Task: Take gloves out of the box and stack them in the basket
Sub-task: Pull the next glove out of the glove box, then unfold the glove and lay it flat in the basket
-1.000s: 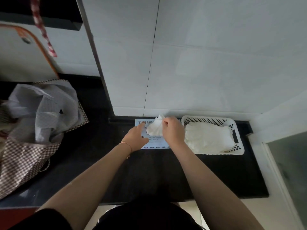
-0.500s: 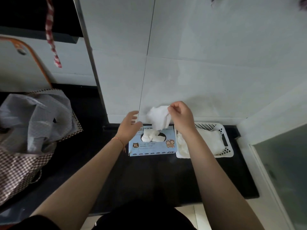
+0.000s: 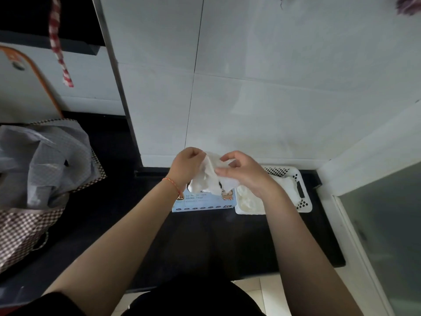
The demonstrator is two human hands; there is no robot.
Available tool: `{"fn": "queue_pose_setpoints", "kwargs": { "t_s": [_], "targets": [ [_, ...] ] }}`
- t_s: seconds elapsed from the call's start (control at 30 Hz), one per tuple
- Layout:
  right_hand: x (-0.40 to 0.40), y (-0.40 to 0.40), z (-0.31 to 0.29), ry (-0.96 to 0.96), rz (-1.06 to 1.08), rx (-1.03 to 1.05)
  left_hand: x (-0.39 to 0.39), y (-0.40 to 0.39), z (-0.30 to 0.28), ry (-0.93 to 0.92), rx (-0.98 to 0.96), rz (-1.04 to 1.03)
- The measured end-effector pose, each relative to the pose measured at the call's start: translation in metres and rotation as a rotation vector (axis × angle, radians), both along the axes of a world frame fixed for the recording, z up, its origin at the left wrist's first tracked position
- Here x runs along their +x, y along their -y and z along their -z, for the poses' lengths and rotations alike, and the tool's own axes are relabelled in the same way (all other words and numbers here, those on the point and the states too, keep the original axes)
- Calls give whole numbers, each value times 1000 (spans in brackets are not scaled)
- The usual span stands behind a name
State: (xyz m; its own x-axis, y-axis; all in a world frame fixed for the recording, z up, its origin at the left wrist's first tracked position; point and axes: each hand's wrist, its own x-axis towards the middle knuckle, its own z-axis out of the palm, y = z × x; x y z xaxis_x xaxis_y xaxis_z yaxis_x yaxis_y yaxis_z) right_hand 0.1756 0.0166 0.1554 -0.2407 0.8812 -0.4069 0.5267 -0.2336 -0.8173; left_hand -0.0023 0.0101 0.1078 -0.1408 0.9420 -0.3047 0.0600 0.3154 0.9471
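While raised above the box [image 3: 202,202], both hands, left hand [image 3: 185,166] and right hand [image 3: 243,173], pinch one glove [image 3: 208,176].

- The glove [image 3: 208,176], half in the box [image 3: 202,201] a second ago and pulled up by the right hand [image 3: 243,173] alone half a second ago, now hangs clear above the box, stretched between both hands.
- The left hand [image 3: 185,166], which pressed on the box a second ago and then hovered with fingers spread beside the glove, has now risen and grips the glove's upper left edge.
- The right hand has shifted from a pinch at the glove's top to a hold on its right side, thumb and fingers round the cloth.
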Motion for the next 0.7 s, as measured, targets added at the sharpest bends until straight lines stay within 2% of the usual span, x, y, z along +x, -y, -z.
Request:
{"fn": "queue_pose_setpoints", "kwargs": {
  "t_s": [0.1,0.2,0.37,0.47,0.53,0.7],
  "targets": [
    [8,1,5,105,-109,-38,-6,-4,-1,-23,-39,-93],
    [13,1,2,72,27,34,-13,-8,5,-59,-85,-95],
    [7,1,-13,-112,158,119,-12,-4,-1,-174,-229,208],
    [3,1,-15,-93,126,164,-6,4,-13,27,-51,368],
    [1,1,-14,-105,101,151,-1,9,-20,84,67,493],
    [8,3,-16,-149,59,142,-1,5,-15,52,82,433]
  ]
}}
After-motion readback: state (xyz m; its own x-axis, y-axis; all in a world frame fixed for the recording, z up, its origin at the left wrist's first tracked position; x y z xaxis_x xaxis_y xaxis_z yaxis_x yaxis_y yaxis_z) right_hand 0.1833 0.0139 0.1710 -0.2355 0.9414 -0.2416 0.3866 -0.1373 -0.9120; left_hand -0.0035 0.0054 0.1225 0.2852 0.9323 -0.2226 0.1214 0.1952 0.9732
